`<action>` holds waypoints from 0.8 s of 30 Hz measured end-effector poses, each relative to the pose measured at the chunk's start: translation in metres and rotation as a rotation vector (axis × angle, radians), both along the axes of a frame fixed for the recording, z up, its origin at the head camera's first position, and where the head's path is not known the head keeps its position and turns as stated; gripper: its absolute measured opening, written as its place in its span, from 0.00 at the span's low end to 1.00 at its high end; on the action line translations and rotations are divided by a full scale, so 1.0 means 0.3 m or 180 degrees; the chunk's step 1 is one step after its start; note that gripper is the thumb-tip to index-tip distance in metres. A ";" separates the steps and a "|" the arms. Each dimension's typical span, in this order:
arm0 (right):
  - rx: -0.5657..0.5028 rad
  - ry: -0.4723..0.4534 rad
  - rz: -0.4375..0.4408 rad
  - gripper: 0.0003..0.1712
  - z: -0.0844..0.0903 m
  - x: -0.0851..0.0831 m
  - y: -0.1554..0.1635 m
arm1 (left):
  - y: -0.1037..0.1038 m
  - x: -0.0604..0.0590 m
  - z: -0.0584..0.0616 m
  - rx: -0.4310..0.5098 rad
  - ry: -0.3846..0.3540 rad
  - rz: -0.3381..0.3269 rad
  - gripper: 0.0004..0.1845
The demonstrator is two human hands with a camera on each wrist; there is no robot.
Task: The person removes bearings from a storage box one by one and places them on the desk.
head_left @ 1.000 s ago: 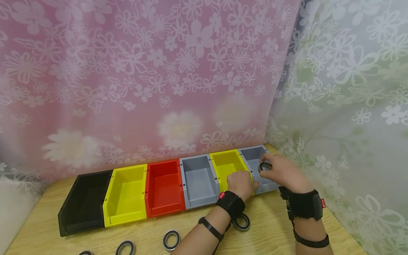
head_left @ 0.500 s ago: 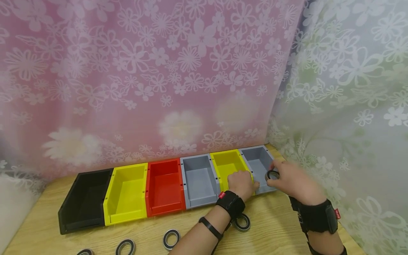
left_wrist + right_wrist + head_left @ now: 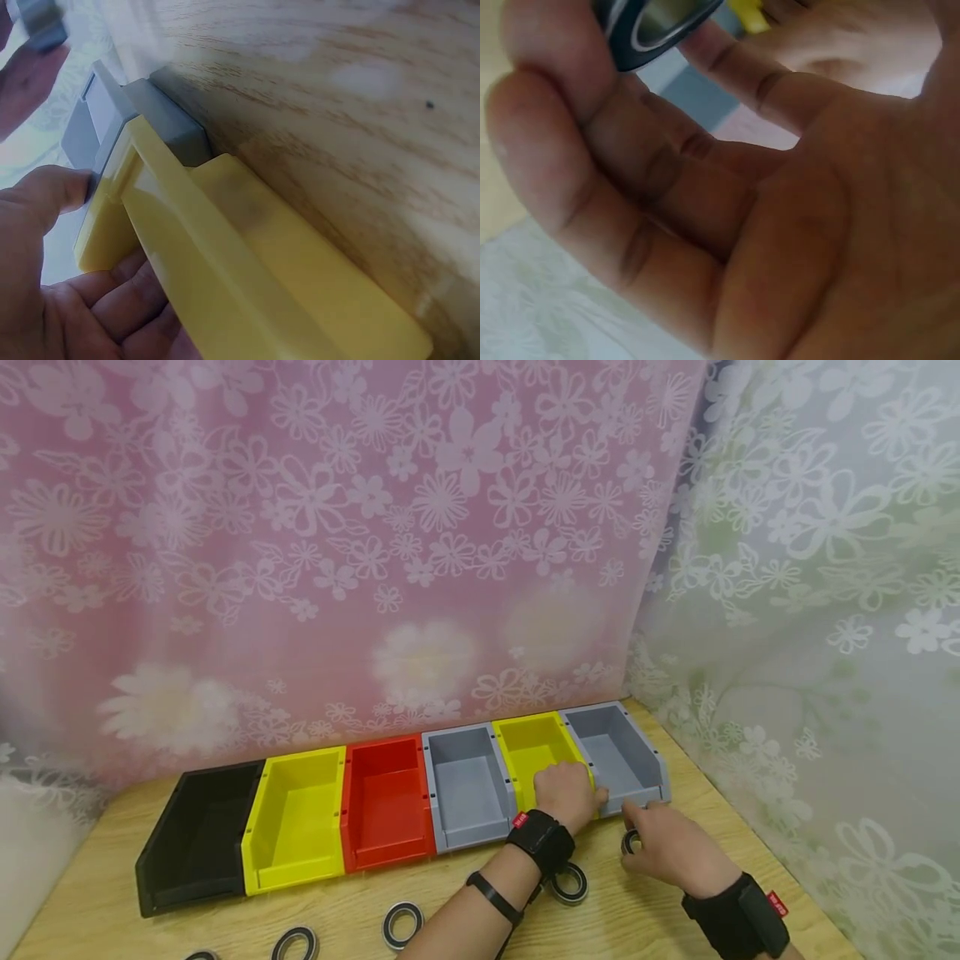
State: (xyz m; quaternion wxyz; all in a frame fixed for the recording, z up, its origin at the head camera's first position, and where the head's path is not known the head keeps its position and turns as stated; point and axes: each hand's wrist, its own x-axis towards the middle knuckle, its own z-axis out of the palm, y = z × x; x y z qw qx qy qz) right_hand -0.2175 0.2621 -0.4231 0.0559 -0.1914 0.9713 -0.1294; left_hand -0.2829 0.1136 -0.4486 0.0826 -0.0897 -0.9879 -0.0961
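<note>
- We pinch a dark bearing ring (image 3: 631, 841) in the curled fingers of our right hand (image 3: 670, 850), low over the wooden table (image 3: 675, 910) just in front of the rightmost grey bin (image 3: 619, 752).
- The right wrist view shows that ring (image 3: 654, 24) held between fingertips.
- Our left hand (image 3: 567, 793) grips the front lip of the yellow bin (image 3: 534, 747) beside that grey bin, its thumb (image 3: 45, 191) on the rim.
- Another ring (image 3: 568, 883) lies under our left wrist; two more rings (image 3: 403, 924) (image 3: 296, 942) lie further left.
- Going left, the row has a grey bin (image 3: 467, 785), a red bin (image 3: 387, 797), a second yellow bin (image 3: 296, 817) and a black bin (image 3: 198, 835).
</note>
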 end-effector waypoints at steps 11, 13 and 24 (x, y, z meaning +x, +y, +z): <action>0.0004 -0.0272 -0.0194 0.19 -0.073 0.012 0.014 | -0.009 -0.003 0.001 0.0028 0.0074 -0.0022 0.33; 0.0007 -0.0249 -0.0185 0.18 -0.085 0.014 0.015 | -0.009 -0.003 0.002 0.0029 0.0038 -0.0029 0.33; 0.0059 -0.0207 -0.0185 0.20 -0.105 0.014 0.017 | -0.010 -0.002 0.000 0.0066 0.0006 -0.0030 0.33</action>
